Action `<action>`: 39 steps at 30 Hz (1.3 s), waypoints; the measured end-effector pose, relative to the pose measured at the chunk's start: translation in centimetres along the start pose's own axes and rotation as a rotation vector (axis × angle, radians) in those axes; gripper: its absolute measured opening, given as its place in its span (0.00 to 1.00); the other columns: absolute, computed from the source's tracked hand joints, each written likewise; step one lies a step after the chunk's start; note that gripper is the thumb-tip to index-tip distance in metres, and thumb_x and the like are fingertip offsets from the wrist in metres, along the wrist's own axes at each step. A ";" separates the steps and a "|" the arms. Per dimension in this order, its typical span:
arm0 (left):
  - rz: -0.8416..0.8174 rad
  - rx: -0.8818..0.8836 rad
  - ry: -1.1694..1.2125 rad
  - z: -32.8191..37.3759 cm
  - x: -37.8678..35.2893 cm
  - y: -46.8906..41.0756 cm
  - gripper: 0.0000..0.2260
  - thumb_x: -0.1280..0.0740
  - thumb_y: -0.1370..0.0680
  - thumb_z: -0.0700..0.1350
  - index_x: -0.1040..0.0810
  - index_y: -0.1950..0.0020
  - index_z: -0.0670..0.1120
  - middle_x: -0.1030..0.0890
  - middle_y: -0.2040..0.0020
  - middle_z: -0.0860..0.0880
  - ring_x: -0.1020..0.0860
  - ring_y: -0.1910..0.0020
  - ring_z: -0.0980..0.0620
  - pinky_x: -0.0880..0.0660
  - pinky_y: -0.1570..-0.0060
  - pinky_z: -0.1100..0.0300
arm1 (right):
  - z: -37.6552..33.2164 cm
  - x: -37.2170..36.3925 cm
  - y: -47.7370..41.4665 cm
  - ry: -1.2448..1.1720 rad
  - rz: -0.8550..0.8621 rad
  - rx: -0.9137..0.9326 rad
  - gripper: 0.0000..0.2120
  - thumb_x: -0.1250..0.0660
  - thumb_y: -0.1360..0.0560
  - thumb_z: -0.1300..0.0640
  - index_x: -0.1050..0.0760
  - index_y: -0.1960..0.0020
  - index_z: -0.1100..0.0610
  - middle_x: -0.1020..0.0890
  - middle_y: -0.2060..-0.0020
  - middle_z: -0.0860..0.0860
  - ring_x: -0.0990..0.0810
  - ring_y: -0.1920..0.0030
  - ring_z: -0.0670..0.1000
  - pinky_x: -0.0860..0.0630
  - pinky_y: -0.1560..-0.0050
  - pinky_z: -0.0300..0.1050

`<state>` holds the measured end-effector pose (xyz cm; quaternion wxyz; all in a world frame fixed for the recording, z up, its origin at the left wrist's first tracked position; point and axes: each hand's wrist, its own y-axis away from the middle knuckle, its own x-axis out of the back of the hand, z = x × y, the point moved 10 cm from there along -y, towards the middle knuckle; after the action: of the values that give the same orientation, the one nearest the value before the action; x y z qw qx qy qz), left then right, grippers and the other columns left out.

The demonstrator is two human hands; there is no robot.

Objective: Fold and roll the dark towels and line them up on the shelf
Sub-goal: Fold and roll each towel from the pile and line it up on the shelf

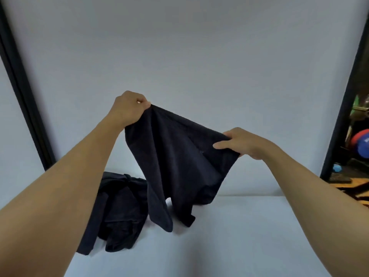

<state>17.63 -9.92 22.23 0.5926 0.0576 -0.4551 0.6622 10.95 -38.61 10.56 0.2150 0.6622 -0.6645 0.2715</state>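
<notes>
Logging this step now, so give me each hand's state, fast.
Left hand: closed, gripping the upper corner of the dark towel.
Right hand: closed, pinching the same towel's other edge, lower down.

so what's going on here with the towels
A person holds one dark towel up over a white surface, the left hand gripping an upper corner and the right hand pinching the opposite edge. It hangs loose, not yet folded. A crumpled pile of dark towels lies on the surface to its left.
</notes>
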 end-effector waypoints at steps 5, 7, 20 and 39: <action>-0.160 0.036 -0.331 -1.9 -1.3 1.6 0.06 0.31 0.23 0.50 0.18 0.54 0.48 0.18 0.51 0.48 0.22 0.51 0.48 0.29 0.51 0.57 | -3.0 2.9 0.4 -0.137 0.235 0.186 0.07 0.32 0.23 0.54 0.24 0.56 0.57 0.21 0.63 0.50 0.23 0.62 0.49 0.26 0.62 0.42; -0.271 -0.062 -0.161 1.7 -4.1 3.2 0.10 0.28 0.28 0.56 0.19 0.50 0.54 0.18 0.52 0.53 0.21 0.52 0.53 0.29 0.53 0.60 | -5.8 2.5 0.5 -0.176 0.243 0.274 0.06 0.32 0.23 0.55 0.23 0.55 0.58 0.20 0.63 0.50 0.22 0.62 0.49 0.26 0.62 0.43; -0.222 -0.095 0.388 9.6 -8.9 3.7 0.12 0.28 0.25 0.45 0.17 0.51 0.36 0.16 0.53 0.37 0.17 0.51 0.39 0.22 0.45 0.42 | 2.3 -4.1 3.0 -0.363 -0.176 0.042 0.16 0.28 0.27 0.56 0.22 0.40 0.53 0.15 0.48 0.52 0.15 0.48 0.52 0.18 0.50 0.49; 0.147 0.222 0.726 8.3 -5.2 -8.8 0.09 0.31 0.25 0.30 0.26 0.57 0.43 0.19 0.56 0.39 0.15 0.61 0.44 0.17 0.64 0.57 | -0.6 26.7 -3.4 0.591 0.555 0.002 0.02 0.29 0.27 0.55 0.19 0.57 0.53 0.18 0.60 0.51 0.21 0.57 0.55 0.27 0.59 0.44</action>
<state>22.72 -20.33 28.53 0.6561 -0.1497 -0.1442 0.7255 13.45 -58.52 28.46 0.3145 0.3511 -0.7275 0.4985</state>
